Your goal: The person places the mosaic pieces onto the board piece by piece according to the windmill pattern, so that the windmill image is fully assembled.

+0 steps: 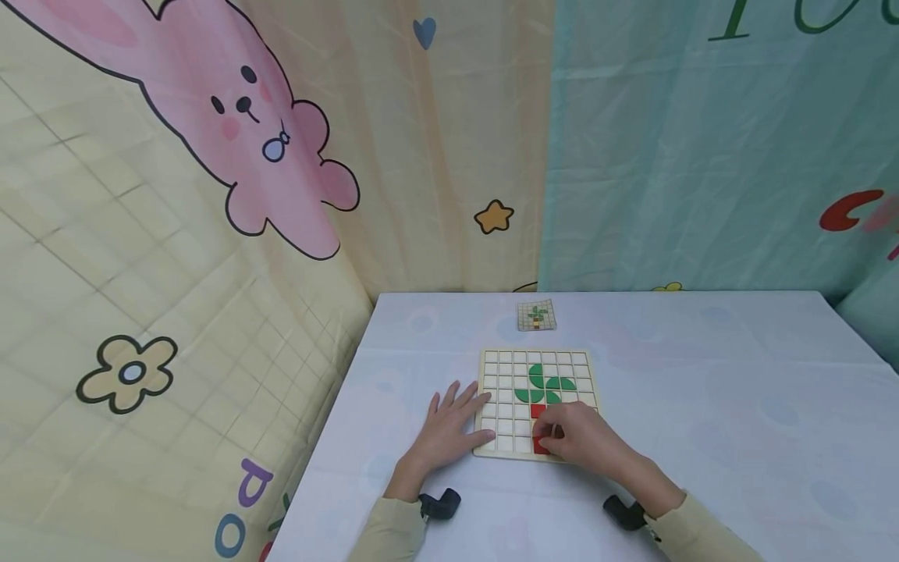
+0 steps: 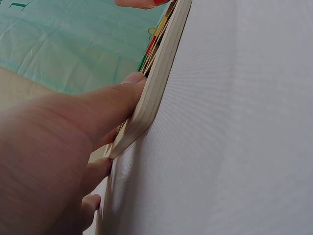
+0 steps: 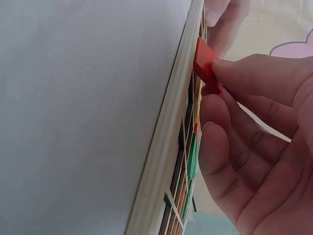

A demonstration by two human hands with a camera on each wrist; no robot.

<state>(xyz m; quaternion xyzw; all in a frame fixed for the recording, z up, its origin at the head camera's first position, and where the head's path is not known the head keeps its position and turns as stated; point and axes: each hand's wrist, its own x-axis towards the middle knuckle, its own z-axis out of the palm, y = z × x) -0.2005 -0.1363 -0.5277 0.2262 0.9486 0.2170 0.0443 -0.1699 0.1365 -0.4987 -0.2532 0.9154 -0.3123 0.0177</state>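
Note:
A wooden grid board [image 1: 502,428] lies on the table. Spread along its left edge, my left hand [image 1: 447,431] rests with straight fingers, its thumb [image 2: 115,100] touching the frame near the corner. My right hand [image 1: 583,439] pinches a red square tile [image 3: 206,66] between thumb and fingers. That tile is tilted, over the board's near edge in the middle columns. Several green rounded tiles [image 1: 559,383] form a pinwheel in the grid, and another red tile [image 1: 538,410] sits just below them. A yellow tile [image 3: 197,104] shows partly in the right wrist view; my fingers cover it in the head view.
Beyond the board lies a small pattern card [image 1: 537,315] printed with a green pinwheel on a coloured stem. A white cloth [image 1: 702,406] covers the table. Printed curtains [image 1: 449,156] hang behind and at the left. Each wrist wears a black camera mount [image 1: 440,504].

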